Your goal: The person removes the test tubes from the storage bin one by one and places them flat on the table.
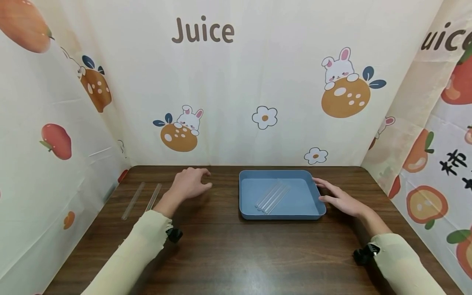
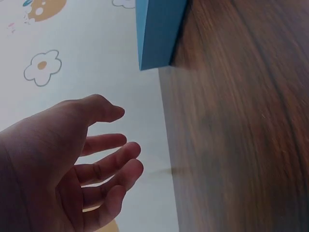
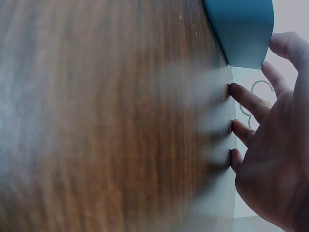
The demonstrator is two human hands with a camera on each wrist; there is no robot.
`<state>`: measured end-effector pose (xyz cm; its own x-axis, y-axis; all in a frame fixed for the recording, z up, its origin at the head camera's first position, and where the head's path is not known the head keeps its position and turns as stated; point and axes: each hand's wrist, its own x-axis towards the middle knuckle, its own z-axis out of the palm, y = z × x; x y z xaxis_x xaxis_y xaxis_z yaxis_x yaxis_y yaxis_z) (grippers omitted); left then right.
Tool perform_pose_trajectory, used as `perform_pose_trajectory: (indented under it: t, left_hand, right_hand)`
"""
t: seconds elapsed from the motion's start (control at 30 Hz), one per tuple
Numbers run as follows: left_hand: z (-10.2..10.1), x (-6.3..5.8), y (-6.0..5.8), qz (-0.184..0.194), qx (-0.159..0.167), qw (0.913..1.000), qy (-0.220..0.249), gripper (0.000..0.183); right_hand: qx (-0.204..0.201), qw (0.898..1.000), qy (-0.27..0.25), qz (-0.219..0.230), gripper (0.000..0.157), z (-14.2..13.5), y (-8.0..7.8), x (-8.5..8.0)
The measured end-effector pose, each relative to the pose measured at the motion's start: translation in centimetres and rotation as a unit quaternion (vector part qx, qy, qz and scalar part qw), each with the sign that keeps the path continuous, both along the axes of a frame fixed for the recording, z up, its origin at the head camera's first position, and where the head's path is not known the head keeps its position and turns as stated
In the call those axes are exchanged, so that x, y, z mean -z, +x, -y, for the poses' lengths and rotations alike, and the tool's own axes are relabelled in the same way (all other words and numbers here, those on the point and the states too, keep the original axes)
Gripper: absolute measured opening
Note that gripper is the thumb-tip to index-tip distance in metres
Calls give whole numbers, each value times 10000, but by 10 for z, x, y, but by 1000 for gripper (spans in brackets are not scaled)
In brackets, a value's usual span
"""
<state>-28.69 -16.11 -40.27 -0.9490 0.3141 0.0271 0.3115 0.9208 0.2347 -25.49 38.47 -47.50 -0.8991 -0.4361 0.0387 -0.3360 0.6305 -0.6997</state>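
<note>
A shallow, rectangular blue tray with rounded corners and smooth walls sits right of centre in the frame. Several slender, clear, glossy tubes lie slanted side by side in it; two similar transparent tubes rest at left on the dark brown wood-grain table. My left hand hovers empty, fingers loosely bent, thumb apart. My right hand is spread, thumb and forefinger touching the tray's right end.
</note>
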Motion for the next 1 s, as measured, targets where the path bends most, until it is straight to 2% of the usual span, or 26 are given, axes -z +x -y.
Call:
perform_pose_trajectory:
  t: [0.27, 0.43, 0.6, 1.0]
  left_hand:
    - [-20, -4, -8, 178, 768, 9966, 253, 45]
    - [-32, -7, -13, 194, 1089, 9936, 217, 44]
    - [-44, -10, -20, 253, 1271, 9915, 124, 44]
    - [-84, -9, -35, 355, 1442, 9889, -32, 44]
  right_hand:
    - [-45, 10000, 22, -58, 71, 1, -1, 0]
    - [-14, 9999, 79, -68, 70, 2, -1, 1]
    - [-18, 9999, 98, -101, 71, 1, -1, 0]
    - [-18, 10000, 50, -46, 72, 2, 1, -2]
